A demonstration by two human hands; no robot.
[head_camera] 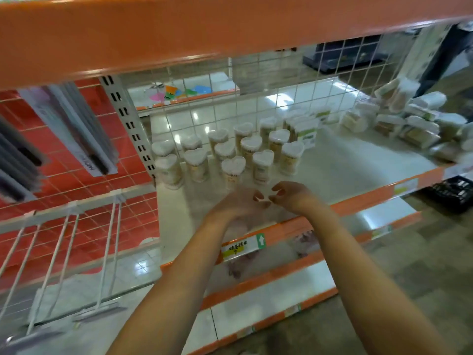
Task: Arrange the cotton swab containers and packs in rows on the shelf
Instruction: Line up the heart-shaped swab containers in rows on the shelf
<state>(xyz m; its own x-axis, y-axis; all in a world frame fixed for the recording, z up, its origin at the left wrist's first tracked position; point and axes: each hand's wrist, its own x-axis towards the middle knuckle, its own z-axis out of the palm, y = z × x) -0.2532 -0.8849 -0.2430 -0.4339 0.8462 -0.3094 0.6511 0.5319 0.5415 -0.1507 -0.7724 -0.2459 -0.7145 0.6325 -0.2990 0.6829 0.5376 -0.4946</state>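
Note:
Several heart-lidded cotton swab containers [231,170] stand upright in slanting rows on the white shelf [345,172], left of middle. Taller box-like packs [305,131] stand behind them near the wire back. A loose heap of swab packs [409,124] lies at the shelf's right end. My left hand [238,202] and my right hand [291,193] hover close together above the shelf's front edge, just in front of the nearest container. Their fingers are curled and apart, fingertips almost touching, with nothing held.
An orange shelf beam [204,29] overhangs the top. A wire grid [281,93] backs the shelf. A price label [243,248] hangs on the orange front lip. Hanging hooks and packaged goods [76,129] fill the red panel at left. Lower shelves [268,298] sit below.

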